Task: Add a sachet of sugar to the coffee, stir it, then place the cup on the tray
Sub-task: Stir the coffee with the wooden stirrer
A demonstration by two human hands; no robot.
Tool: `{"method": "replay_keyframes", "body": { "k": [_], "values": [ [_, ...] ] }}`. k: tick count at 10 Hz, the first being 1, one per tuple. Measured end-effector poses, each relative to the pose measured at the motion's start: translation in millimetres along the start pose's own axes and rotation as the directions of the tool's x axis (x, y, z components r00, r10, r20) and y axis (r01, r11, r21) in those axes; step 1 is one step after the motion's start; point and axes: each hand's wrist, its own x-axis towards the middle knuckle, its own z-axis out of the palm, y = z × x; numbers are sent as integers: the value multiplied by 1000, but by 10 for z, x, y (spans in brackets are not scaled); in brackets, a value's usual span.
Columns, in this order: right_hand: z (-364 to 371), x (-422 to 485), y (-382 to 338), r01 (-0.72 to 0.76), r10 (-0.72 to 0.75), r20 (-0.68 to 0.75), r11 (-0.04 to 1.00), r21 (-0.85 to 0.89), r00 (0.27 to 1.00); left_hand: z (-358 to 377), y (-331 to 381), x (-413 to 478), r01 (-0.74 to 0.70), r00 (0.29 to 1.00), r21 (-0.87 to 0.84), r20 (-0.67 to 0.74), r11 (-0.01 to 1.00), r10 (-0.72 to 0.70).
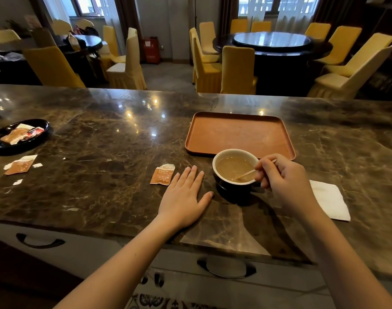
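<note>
Two bare hands are showing in my head view, both working over the dark marble counter (101, 152). My right hand (284, 177) is hovering at the right side of the cup (234, 172), its fingers pinched narrowly around a thin stirring stick (248, 173) whose lower end is dipping into the light brown coffee (231, 168). My left hand (186, 197) is lying flat on the counter, palm down, fingers spread and holding nothing, just left of the cup without touching it. I am seeing the cup, dark outside and pale inside, sitting on the counter directly in front of the near edge of the orange-brown tray (239, 134), not on it; from here the rim is overlapping the tray's edge, so I cannot tell whether they touch. A torn sugar sachet (162, 174) is lying flat on the counter just beyond my left fingertips. A folded white napkin (331, 199) is resting to the right of my right wrist. Far to the left, a black oval dish (3, 146) is holding several more sachets, and another opened sachet (20, 165) with small paper scraps is lying on the counter in front of it. Beyond the counter, yellow-covered chairs (237, 70) are standing around dark round tables.
</note>
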Motion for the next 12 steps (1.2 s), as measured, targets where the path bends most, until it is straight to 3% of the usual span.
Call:
{"method": "replay_keyframes", "body": {
  "k": [5, 8, 12],
  "values": [
    [-335, 97, -65, 169, -208, -197, 966, -196, 958, -1, -3, 7, 1, 1000, -1, 13, 1000, -1],
    [-351, 6, -125, 229, -290, -165, 922, -313, 943, 1, -2, 19, 4, 1000, 4, 12, 1000, -4],
    [-384, -77, -44, 282, -325, -145, 925, -254, 935, -17, 11, 7, 4, 1000, 11, 13, 1000, -4]
  ]
}}
